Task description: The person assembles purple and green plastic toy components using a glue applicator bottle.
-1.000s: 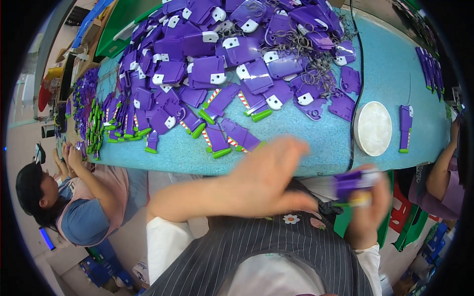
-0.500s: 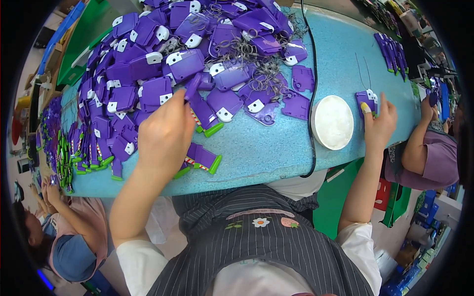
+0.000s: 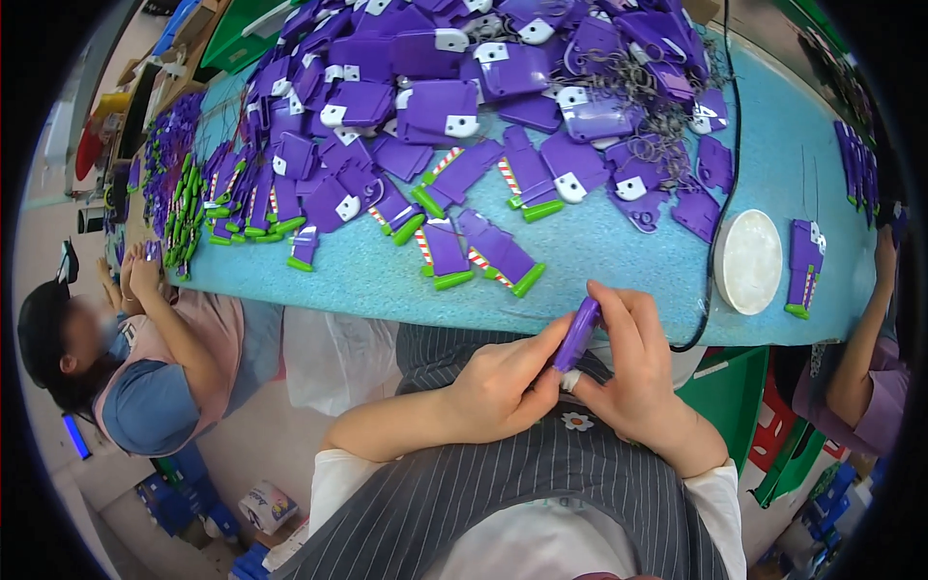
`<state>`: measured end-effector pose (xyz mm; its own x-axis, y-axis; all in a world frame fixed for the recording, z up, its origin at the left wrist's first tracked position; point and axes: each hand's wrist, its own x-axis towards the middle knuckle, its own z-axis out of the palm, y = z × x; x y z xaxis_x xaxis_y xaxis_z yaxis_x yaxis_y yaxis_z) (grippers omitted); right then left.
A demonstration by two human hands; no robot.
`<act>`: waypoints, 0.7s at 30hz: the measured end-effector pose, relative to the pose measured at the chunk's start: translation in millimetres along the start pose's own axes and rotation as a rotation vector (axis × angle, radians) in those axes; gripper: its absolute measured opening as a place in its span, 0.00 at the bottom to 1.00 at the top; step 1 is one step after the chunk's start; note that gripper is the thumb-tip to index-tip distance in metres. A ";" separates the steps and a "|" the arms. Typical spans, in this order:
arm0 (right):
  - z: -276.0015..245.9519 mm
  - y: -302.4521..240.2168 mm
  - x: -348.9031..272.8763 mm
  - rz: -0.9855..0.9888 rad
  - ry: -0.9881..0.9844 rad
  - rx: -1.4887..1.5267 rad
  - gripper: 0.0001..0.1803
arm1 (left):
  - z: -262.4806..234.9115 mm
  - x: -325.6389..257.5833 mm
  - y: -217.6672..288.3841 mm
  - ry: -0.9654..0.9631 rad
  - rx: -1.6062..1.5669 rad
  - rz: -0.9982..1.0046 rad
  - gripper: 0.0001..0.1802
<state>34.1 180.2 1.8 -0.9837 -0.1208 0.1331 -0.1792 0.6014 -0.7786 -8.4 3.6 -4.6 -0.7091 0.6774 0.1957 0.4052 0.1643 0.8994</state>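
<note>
Close in front of my apron, a narrow purple plastic piece [image 3: 578, 334] is held edge-up between both hands. My left hand [image 3: 498, 389] pinches it from the left with fingers closed. From the right, my right hand [image 3: 633, 372] grips its top and side, and a white wrap covers the thumb tip. Most of the piece's lower end is hidden by the fingers. Beyond the hands, several purple pieces with green ends and red-and-white striped edges [image 3: 501, 253] lie on the blue table.
A big heap of purple and white plastic parts [image 3: 435, 82] covers the far table, with grey wire loops [image 3: 657, 135] among them. A white round dish [image 3: 749, 261] stands beside a black cable [image 3: 725, 193]. One purple-green piece with wires [image 3: 804, 266] lies farther right. Co-workers sit at both sides.
My left hand has come back from the heap with a purple piece. My right hand has let go of the wired piece at the right and joined it. The view has shifted left.
</note>
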 end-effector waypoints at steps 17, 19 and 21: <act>32.7 2.8 60.4 -0.110 -0.106 -0.446 0.21 | -51.7 -10.3 -40.2 0.287 -0.820 -0.585 0.14; 21.1 15.7 54.7 -0.056 0.142 -0.132 0.13 | -51.6 -9.8 -38.1 0.286 -0.801 -0.597 0.16; 10.6 16.0 41.2 0.137 0.194 0.209 0.07 | -46.0 -12.8 -40.4 0.329 -0.668 -0.513 0.18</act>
<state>-9.1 176.5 -11.7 -0.9864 0.1154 0.1171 -0.0577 0.4242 -0.9037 -42.2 -44.7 -25.4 -0.8809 0.3798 -0.2826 -0.3534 -0.1305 0.9263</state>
